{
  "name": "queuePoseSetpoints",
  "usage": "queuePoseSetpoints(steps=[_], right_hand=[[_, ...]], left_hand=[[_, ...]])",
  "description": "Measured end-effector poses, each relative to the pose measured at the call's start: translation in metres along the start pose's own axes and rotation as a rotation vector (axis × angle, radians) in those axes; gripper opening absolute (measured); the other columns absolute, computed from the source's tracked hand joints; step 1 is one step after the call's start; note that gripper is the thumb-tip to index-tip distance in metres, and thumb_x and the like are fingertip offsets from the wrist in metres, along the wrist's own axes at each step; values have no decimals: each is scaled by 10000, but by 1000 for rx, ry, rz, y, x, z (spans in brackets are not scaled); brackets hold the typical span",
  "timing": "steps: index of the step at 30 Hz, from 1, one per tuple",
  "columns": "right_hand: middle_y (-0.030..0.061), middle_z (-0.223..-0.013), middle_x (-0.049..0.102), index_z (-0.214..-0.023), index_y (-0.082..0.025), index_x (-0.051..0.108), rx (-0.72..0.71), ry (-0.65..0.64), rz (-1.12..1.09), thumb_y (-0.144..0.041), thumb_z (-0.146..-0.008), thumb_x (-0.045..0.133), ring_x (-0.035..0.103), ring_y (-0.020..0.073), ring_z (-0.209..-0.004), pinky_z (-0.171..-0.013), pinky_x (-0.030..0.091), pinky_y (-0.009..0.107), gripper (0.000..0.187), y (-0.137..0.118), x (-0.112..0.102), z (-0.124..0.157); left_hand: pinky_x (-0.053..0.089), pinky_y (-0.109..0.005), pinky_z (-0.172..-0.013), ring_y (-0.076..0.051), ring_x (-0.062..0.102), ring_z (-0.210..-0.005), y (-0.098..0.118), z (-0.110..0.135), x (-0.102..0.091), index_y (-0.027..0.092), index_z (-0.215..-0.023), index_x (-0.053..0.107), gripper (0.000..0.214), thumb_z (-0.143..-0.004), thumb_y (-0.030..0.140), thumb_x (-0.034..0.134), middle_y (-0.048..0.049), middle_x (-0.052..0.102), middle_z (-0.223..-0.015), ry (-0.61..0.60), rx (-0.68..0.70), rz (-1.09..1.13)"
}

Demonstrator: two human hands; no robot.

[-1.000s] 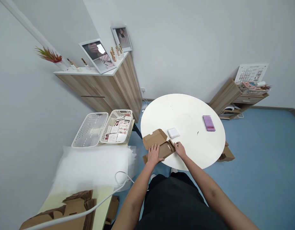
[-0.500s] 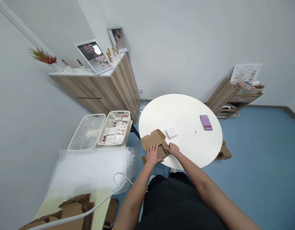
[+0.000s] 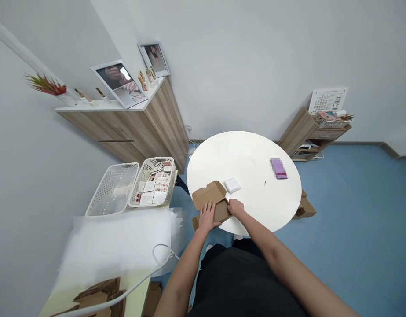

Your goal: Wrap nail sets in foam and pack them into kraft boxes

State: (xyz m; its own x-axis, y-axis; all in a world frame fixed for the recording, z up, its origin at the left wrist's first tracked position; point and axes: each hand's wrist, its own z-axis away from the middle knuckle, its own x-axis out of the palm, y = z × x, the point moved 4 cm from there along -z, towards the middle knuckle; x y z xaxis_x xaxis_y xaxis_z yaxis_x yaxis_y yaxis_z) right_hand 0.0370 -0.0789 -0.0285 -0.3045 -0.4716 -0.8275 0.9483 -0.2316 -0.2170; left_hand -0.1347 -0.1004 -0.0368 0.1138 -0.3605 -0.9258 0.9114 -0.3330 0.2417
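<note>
A flat brown cardboard mailer box (image 3: pixel 210 195), partly folded, lies at the near left edge of the round white table (image 3: pixel 249 154). My left hand (image 3: pixel 206 216) lies flat on its lower panel with the fingers spread. My right hand (image 3: pixel 236 207) is curled over the box's right side flap, pressing it inward. A small white square pad (image 3: pixel 232 185) sits on the table just beyond the box.
A purple object (image 3: pixel 278 168) lies at the table's right. Two white baskets (image 3: pixel 132 187) stand to the left, one holding cards. White foam sheets (image 3: pixel 117 240) and flat cartons (image 3: pixel 93 301) lie on a near-left table. Wooden cabinets line the walls; more cartons (image 3: pixel 304 207) sit on the blue floor.
My right hand has moved left along the box and folded its right flap inward. My left hand has stayed pressed on the box. The view has drifted slightly.
</note>
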Motion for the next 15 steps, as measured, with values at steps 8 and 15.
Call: queuePoseSetpoints(steps=[8, 15], right_hand=[[151, -1456, 416, -1391, -190, 378, -550, 143, 135, -451, -695, 775, 373, 319, -1313, -975, 446, 400, 843, -42, -11, 19], [178, -1500, 394, -1467, -161, 344, -490, 121, 288, -447, -635, 823, 354, 368, -1322, -1050, 351, 499, 1001, -42, 0, 12]], left_hand=[[177, -501, -1187, -329, 192, -1471, -12, -25, -12, 249, -1524, 179, 1095, -637, 414, 801, -133, 225, -1598, -60, 137, -13], [167, -504, -1192, -324, 196, -1471, -9, -24, -15, 245, -1520, 192, 1080, -644, 373, 810, -138, 235, -1594, -60, 158, -13]])
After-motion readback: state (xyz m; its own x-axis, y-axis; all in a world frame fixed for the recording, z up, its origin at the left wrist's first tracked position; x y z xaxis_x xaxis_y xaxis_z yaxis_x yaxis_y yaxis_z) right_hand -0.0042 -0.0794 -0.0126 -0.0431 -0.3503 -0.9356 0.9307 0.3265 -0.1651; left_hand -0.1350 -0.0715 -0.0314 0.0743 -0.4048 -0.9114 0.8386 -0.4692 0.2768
